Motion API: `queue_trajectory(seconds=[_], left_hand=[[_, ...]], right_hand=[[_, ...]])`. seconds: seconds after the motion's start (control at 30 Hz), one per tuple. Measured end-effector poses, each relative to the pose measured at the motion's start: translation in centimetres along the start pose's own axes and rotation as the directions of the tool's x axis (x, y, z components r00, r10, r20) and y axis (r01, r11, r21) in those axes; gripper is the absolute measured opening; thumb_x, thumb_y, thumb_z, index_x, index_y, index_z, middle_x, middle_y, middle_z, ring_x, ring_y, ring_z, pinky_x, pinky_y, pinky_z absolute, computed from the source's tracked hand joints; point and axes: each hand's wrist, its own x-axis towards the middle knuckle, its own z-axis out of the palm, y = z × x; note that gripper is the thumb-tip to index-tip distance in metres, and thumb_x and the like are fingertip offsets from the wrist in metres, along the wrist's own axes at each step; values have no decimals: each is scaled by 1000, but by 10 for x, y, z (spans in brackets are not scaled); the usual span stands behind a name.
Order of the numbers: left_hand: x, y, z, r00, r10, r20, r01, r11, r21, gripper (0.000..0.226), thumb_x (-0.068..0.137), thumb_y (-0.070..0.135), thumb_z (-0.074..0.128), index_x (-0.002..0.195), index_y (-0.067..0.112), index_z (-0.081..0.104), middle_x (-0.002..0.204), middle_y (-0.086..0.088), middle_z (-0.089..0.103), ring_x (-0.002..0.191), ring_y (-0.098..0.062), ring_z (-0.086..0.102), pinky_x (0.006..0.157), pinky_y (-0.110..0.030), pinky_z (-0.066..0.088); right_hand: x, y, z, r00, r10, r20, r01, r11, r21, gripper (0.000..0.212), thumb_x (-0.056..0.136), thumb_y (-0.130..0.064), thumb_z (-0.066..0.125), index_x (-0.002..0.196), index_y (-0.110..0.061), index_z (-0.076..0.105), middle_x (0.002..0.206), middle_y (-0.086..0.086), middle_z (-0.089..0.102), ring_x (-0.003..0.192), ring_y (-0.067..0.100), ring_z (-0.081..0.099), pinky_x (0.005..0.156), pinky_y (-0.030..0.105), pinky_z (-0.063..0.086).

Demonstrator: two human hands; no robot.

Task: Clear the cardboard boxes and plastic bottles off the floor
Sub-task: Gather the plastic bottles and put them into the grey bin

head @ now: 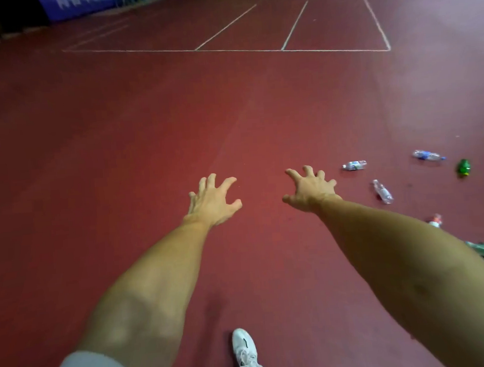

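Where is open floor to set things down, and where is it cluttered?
Bare floor runs left of the left hand and ahead of it, up to the white lines. The strip between it and the right hand, down to the shoe, is bare too. Crowded: right of the right hand, where clear bottles and green bottles lie scattered.

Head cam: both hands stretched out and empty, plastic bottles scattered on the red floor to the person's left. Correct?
One thing is off: the side. In the head view the plastic bottles lie on the red floor to the person's right, beyond the right hand, not to the left. The rest holds: the left hand and the right hand are both stretched out and empty.
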Motion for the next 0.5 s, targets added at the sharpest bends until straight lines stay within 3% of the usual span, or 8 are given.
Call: queue_trajectory(seconds=[0.3, 0.5], left_hand=[[236, 94, 4, 974, 215, 70, -214, 977, -23, 63, 94, 51, 51, 152, 41, 29, 164, -13, 10, 153, -30, 2, 118, -61, 18], [356, 190, 17, 906, 393, 158, -400, 916, 17, 64, 94, 52, 51, 152, 41, 28, 164, -12, 10, 153, -30, 2, 118, -60, 19]], right_hand=[[171, 84, -33, 975, 222, -3, -221, 974, 50, 79, 89, -55, 58, 155, -41, 17, 161, 8, 18, 143, 39, 25, 109, 63, 28], [244, 172, -48, 916, 400, 26, -400, 911, 100, 79, 88, -56, 59, 154, -43, 18, 158, 8, 22, 137, 38, 32, 106, 57, 33]])
